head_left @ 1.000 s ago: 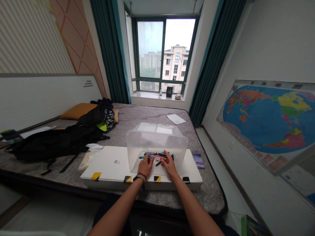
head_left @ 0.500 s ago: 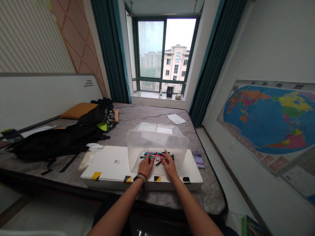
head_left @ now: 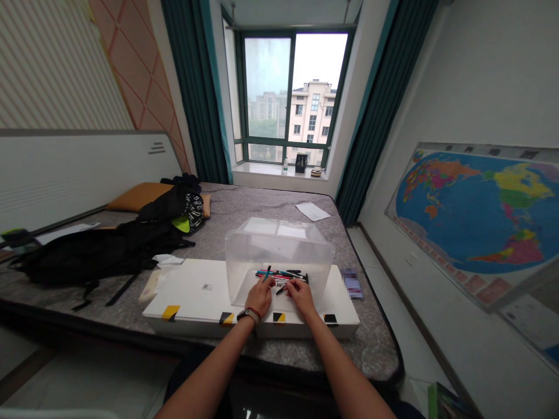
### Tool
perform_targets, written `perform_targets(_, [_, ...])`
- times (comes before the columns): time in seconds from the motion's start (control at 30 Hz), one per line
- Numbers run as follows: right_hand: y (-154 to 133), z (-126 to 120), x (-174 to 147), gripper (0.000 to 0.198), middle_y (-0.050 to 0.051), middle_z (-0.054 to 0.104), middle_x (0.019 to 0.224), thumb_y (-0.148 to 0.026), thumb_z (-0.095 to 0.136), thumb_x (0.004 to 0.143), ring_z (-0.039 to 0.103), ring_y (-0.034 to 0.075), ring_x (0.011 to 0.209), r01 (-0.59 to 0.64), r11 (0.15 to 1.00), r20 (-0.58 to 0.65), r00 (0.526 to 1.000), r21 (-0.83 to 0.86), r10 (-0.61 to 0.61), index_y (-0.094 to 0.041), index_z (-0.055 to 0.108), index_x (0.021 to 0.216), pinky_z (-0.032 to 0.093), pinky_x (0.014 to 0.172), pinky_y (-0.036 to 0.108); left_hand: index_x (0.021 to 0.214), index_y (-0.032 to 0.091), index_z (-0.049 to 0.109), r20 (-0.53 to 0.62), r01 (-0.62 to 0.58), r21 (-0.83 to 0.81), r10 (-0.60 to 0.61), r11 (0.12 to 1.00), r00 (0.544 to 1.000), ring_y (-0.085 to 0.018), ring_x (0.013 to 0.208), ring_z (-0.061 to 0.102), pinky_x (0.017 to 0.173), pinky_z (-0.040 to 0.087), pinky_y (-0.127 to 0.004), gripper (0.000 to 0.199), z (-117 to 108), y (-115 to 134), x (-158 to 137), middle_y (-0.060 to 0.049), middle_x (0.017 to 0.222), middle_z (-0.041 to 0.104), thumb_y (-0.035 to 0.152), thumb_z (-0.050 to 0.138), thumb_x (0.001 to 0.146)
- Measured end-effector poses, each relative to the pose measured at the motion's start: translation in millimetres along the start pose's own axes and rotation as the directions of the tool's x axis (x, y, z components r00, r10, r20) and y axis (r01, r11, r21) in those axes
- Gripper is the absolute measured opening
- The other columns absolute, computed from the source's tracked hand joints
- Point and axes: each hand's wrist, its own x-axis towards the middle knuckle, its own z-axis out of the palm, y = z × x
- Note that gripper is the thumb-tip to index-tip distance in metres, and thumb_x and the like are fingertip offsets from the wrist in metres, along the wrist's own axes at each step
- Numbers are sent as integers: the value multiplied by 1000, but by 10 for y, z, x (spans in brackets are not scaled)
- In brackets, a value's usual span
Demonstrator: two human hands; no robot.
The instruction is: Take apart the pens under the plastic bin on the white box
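Observation:
My left hand, with a dark watch and a red band at the wrist, is closed on a teal pen whose black end points up. Just right of it, my right hand has its fingertips pinched together; what lies between them, if anything, I cannot make out. Both hands are inside the mouth of a clear plastic bin lying on its side. Behind the fingers lies a loose pile of pens, teal, red and black. A short black piece rests between the hands.
Under the bin is a flat white box with yellow-and-black tape, on a grey mattress. A black backpack and papers lie to the left. A white sheet is farther back, and a blurred purple item sits right.
The teal pen in my left hand has swung from lying flat to pointing up. My right hand's fingers have drawn together and come down slightly.

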Motion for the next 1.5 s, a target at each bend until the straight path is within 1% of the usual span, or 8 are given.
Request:
perform_targets(0.1, [29,5,4,30,4,67,68,-45,59,78,57,15,55,-3,1000,-1,1000,-2,3,-16,63,76,46,55,25,87,23,59,10,-16,24,16,1000,1000,-16,91,57,79,40,-25,34,50,-28,16,-2,115,55,-1,39,73])
perform_targets(0.3, [69,15,11,28,5,66,71,-44,60,77,58,15,58,-26,999,6,1000,34,26,-16,63,79,48,57,27,85,23,61,38,-6,65,3,998,999,-16,91,56,78,41,-26,33,79,-40,29,-3,115,54,0,40,74])
perform_targets(0.5, [25,26,12,45,0,62,66,-42,67,74,56,13,55,-32,991,30,999,128,28,-17,56,110,48,56,26,85,24,63,72,-99,81,93,992,993,-17,99,52,86,40,-27,33,25,5,26,-3,111,54,1,43,74])
perform_targets(0.77, [14,14,10,56,0,63,71,-42,62,77,56,13,58,-15,994,55,998,106,9,-18,51,126,48,58,25,91,25,63,128,-169,109,155,980,980,-21,97,50,84,40,-34,33,-32,62,17,-5,106,56,4,45,75])
perform_targets(0.97, [53,15,5,28,6,69,80,-39,62,76,62,18,72,70,992,58,996,-103,-64,-16,70,90,50,70,31,87,22,60,1,-171,-37,171,985,985,-20,106,49,94,40,-36,38,29,-17,29,-5,109,53,-5,42,66])
perform_targets(1.17, [74,13,3,29,6,69,71,-41,61,76,62,18,62,23,995,26,999,-98,-21,-15,68,86,50,62,29,82,20,57,-123,-125,-161,105,979,987,-18,110,50,100,40,-35,41,108,-127,62,-5,109,53,-9,38,61])
perform_targets(1.33, [49,18,-3,31,6,70,71,-44,60,76,62,19,62,8,997,20,1000,-81,-7,-15,67,85,50,60,29,88,21,57,-213,-61,-198,18,978,977,-17,116,47,104,38,-36,46,113,-161,90,-5,114,53,-10,34,64])
perform_targets(1.5, [3,21,-11,33,5,68,68,-48,58,77,60,18,57,-10,996,0,1000,-83,10,-16,66,79,48,57,28,93,21,56,-267,5,-200,-59,980,962,-20,109,51,99,41,-39,45,97,-151,91,-6,104,55,-8,36,66])
